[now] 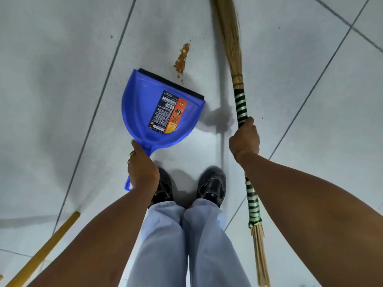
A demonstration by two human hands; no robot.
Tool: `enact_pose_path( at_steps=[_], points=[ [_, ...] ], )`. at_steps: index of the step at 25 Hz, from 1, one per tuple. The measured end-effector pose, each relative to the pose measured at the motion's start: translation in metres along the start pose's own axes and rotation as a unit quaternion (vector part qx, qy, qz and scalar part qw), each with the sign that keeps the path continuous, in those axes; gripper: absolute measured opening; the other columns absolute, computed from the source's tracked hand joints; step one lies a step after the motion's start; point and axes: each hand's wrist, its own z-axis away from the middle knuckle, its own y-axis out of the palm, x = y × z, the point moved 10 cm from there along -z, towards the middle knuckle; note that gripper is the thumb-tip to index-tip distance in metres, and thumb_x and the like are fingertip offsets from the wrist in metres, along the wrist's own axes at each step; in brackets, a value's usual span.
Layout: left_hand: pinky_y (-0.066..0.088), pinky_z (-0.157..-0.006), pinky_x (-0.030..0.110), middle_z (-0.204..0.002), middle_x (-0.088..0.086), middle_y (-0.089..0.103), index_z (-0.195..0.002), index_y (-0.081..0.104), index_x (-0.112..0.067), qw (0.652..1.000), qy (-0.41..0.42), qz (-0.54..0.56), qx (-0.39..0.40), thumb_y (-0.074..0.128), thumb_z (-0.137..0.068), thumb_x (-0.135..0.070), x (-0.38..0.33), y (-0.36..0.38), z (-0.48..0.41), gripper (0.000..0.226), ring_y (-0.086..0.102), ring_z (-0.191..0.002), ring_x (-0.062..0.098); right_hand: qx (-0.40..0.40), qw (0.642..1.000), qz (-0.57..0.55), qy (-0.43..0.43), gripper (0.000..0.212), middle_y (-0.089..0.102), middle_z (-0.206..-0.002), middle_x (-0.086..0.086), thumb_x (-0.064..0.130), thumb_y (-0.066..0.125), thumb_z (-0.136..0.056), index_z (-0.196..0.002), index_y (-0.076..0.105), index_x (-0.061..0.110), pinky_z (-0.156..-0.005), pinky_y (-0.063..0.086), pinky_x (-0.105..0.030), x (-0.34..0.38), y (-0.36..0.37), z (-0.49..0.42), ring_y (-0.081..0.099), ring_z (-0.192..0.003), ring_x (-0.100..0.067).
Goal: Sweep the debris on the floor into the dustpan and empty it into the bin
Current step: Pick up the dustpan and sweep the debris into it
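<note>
A blue plastic dustpan with a black rubber lip and a printed label lies tilted over the pale floor tiles, its mouth facing away from me. My left hand is closed around its handle. A small heap of yellow-brown debris sits on the floor just beyond the lip's right end, with a few specks scattered near it. My right hand grips the green-and-black wound handle of a grass broom, whose bristles reach the floor to the right of the debris. No bin is in view.
My two black shoes stand close together just behind the dustpan. A yellow wooden stick lies diagonally at the lower left. Grey floor tiles with dark grout lines stretch all around.
</note>
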Motion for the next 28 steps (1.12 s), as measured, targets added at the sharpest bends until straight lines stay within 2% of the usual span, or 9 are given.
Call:
enact_pose_path(
  at_steps=[3,5,9,12,18,20,23,25,28],
  points=[
    [0.039,-0.098,0.050,-0.128,0.027,0.048,-0.146,0.008,-0.004,1.000,-0.005,-0.014,-0.008,0.048,-0.085,0.006,0.009,0.004,-0.004,0.074,0.049,-0.115,0.044,-0.010,0.997,-0.010,0.075,0.035,0.052,-0.129,-0.015,0.009,0.039,-0.098,-0.132,0.034,0.005,-0.090,0.046,-0.047,-0.014,-0.002,-0.014,0.052,-0.117,-0.037],
    [0.040,-0.096,0.051,-0.125,0.028,0.049,-0.146,0.008,-0.003,0.999,-0.002,-0.035,-0.023,0.047,-0.084,0.008,0.016,0.003,-0.009,0.073,0.050,-0.110,0.047,-0.012,0.996,-0.007,0.094,0.032,0.052,-0.128,-0.015,0.012,0.036,-0.099,-0.130,0.036,0.005,-0.092,0.045,-0.050,-0.017,-0.006,-0.029,0.052,-0.117,-0.038],
    [0.043,-0.090,0.055,-0.117,0.033,0.051,-0.144,0.011,0.003,0.994,0.025,-0.091,-0.062,0.044,-0.084,0.012,0.019,-0.008,-0.029,0.070,0.053,-0.100,0.051,-0.030,0.994,0.094,0.039,0.036,0.051,-0.124,-0.014,0.005,0.044,-0.094,-0.129,0.036,0.005,-0.088,0.045,-0.055,-0.010,-0.018,-0.044,0.050,-0.115,-0.036],
    [0.042,-0.091,0.056,-0.118,0.035,0.050,-0.144,0.011,0.003,0.988,0.047,-0.120,-0.085,0.044,-0.085,0.012,0.013,-0.019,-0.048,0.068,0.052,-0.100,0.053,-0.021,0.986,0.164,0.013,0.042,0.051,-0.124,-0.014,-0.001,0.046,-0.090,-0.130,0.037,0.006,-0.090,0.043,-0.056,-0.020,-0.016,-0.044,0.048,-0.115,-0.037],
    [0.040,-0.094,0.054,-0.121,0.033,0.049,-0.145,0.009,0.002,0.986,0.072,-0.109,-0.100,0.044,-0.086,0.011,0.010,-0.022,-0.065,0.069,0.051,-0.105,0.051,-0.002,0.944,0.318,-0.092,0.048,0.055,-0.118,-0.010,-0.005,0.042,-0.088,-0.134,0.040,0.010,-0.089,0.044,-0.049,-0.061,0.014,-0.008,0.053,-0.106,-0.034],
    [0.041,-0.094,0.054,-0.122,0.033,0.048,-0.145,0.009,0.002,0.988,0.077,-0.097,-0.093,0.046,-0.083,0.013,0.013,-0.016,-0.064,0.072,0.051,-0.104,0.050,-0.006,0.953,0.293,-0.079,0.049,0.055,-0.117,-0.011,-0.006,0.041,-0.088,-0.133,0.041,0.011,-0.090,0.045,-0.048,-0.072,0.015,-0.001,0.054,-0.106,-0.034],
    [0.040,-0.093,0.053,-0.120,0.031,0.049,-0.144,0.016,0.000,0.994,0.068,-0.035,-0.081,0.047,-0.079,0.016,0.022,-0.008,-0.057,0.074,0.050,-0.105,0.049,-0.034,0.981,0.189,-0.003,0.042,0.053,-0.120,-0.016,-0.008,0.039,-0.088,-0.128,0.041,0.007,-0.089,0.043,-0.051,-0.074,0.004,-0.004,0.051,-0.110,-0.039],
    [0.041,-0.092,0.053,-0.117,0.030,0.052,-0.141,0.022,-0.001,0.994,0.051,-0.002,-0.095,0.048,-0.079,0.018,0.037,-0.012,-0.051,0.070,0.052,-0.104,0.048,-0.042,0.988,0.142,0.034,0.038,0.051,-0.124,-0.017,-0.006,0.039,-0.090,-0.127,0.040,0.005,-0.092,0.041,-0.055,-0.063,0.002,-0.009,0.048,-0.115,-0.040],
    [0.042,-0.090,0.054,-0.114,0.032,0.052,-0.142,0.021,0.000,0.993,0.034,-0.015,-0.110,0.048,-0.079,0.018,0.062,-0.020,-0.049,0.071,0.052,-0.100,0.049,-0.009,0.985,0.167,0.036,0.038,0.049,-0.128,-0.016,-0.002,0.041,-0.092,-0.129,0.039,0.007,-0.097,0.040,-0.059,-0.043,0.012,-0.013,0.045,-0.120,-0.039]
  ],
)
